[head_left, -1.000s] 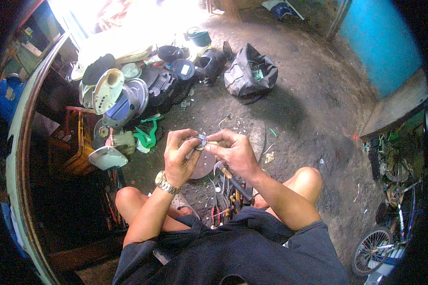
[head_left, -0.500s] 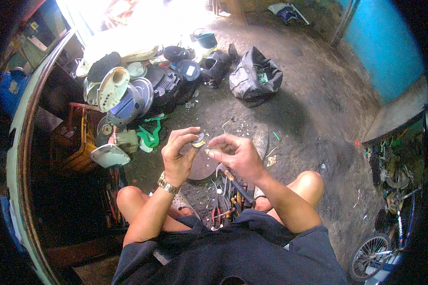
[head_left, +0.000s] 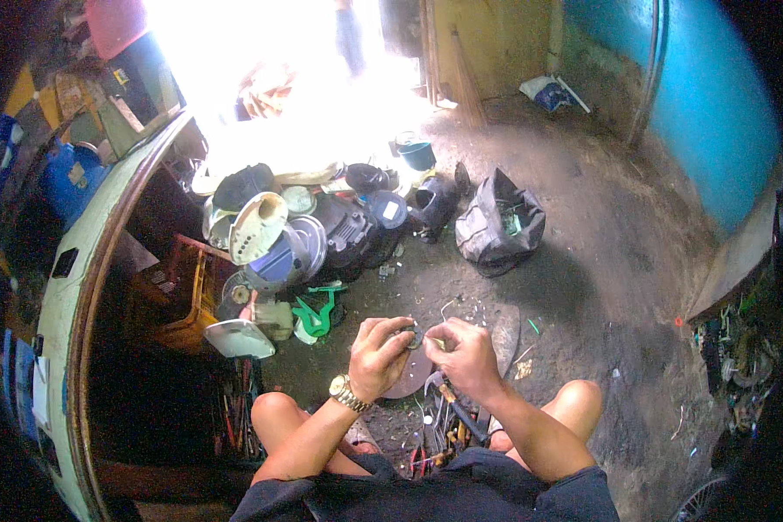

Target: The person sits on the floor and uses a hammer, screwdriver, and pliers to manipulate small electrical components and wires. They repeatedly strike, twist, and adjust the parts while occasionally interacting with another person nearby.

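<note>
My left hand (head_left: 378, 358), with a gold-coloured wristwatch (head_left: 348, 393) at its wrist, is closed around a small round greyish piece (head_left: 416, 337). Its fingers hide most of that piece, so its kind is unclear. Close beside it, my right hand (head_left: 471, 361) pinches a tiny yellowish bit (head_left: 438, 344) between thumb and fingertips. Both hands are held up over a flat brownish disc (head_left: 409, 378) on the ground. Between my legs lie a hammer (head_left: 458, 411) and several other hand tools, among them a red-handled one (head_left: 418, 461).
Ahead to the left is a heap of scrap plastic parts (head_left: 348, 226), with a green plastic piece (head_left: 316, 315) at its near side. An open dark bag (head_left: 496, 228) stands ahead to the right. A yellow crate (head_left: 202, 300) is at the left, and a bicycle wheel (head_left: 703, 502) at the lower right.
The view has tilted up, so the scene sits lower and farther right. My left fingers have closed more over the round piece. A yellowish bit now shows in my right fingertips.
</note>
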Demonstrator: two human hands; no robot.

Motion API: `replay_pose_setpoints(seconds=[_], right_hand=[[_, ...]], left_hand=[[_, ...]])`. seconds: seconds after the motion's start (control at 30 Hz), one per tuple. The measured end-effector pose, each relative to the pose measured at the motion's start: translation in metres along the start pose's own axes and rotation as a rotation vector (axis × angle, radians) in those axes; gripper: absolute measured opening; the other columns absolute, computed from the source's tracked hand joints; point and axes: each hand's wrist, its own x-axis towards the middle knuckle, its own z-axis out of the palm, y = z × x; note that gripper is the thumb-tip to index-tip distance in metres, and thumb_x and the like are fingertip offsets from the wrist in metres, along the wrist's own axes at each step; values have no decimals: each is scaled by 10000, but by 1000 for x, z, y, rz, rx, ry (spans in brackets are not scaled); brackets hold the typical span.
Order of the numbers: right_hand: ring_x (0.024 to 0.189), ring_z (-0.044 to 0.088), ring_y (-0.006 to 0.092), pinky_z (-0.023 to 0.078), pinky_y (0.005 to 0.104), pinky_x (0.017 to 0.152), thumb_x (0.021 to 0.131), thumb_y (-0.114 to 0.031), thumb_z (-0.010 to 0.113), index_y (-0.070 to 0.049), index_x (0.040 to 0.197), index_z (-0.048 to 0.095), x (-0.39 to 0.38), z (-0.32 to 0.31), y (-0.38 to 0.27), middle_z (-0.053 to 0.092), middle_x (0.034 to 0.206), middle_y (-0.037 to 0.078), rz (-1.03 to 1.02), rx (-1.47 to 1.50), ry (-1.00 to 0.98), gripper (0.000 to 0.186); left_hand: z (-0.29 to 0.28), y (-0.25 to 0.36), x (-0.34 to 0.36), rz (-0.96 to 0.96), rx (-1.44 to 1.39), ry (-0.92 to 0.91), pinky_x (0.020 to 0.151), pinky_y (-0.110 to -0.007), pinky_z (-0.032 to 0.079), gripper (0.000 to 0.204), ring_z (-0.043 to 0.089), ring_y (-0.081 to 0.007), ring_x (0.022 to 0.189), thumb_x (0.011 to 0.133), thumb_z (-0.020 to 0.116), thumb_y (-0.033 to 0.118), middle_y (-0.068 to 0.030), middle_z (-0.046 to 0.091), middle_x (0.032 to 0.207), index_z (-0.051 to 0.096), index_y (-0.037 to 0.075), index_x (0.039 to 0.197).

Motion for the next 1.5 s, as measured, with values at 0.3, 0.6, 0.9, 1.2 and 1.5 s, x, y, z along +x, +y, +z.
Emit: replay_pose_setpoints(seconds=[0.3, 0.6, 0.9, 1.2, 1.5], right_hand=[[744, 671, 333, 526, 388, 657, 762, -79, 695, -1, 824, 653, -3, 1, 9, 655, 798, 159, -12, -50, 33, 108], [780, 605, 80, 496, 257, 675, 829, -42, 684, 36, 919, 668, -4, -3, 12, 674, 821, 52, 212, 226, -86, 120], [588, 539, 33, 415, 201, 521, 847, -90, 726, -26, 926, 680, 6, -30, 20, 626, 721, -25, 432, 550, -11, 112], [1081, 629, 213, 505, 332, 909, 821, -38, 731, -32, 792, 570, 11, -58, 44, 673, 1136, 106, 168, 512, 141, 164], [743, 671, 147, 583, 338, 678, 909, -148, 708, -32, 1123, 683, -7, -45, 74, 693, 911, 46, 485, 690, -43, 244]], left_hand=[[-2, 12, 4, -139, 27, -72, 806, -412, 517, 326, 617, -316, 936, 689, 725, 6, -100, 656, 1051, 655, 67, 1002], [1, 7, 4, -129, -116, 14, 791, -386, 526, 344, 639, -290, 917, 639, 737, -33, -85, 697, 1021, 700, 64, 967], [-3, -10, -5, -338, -426, 40, 923, -353, 507, 272, 650, -232, 1032, 770, 738, -62, -136, 689, 1118, 653, 26, 1013], [1, -9, -5, -841, -1105, 117, 776, -333, 567, 383, 677, -230, 972, 878, 701, 69, -190, 687, 1077, 546, 33, 1227], [-6, -24, -6, -1112, -1420, 131, 684, -362, 596, 283, 699, -254, 884, 960, 638, 225, -169, 697, 1020, 589, 24, 1152]])
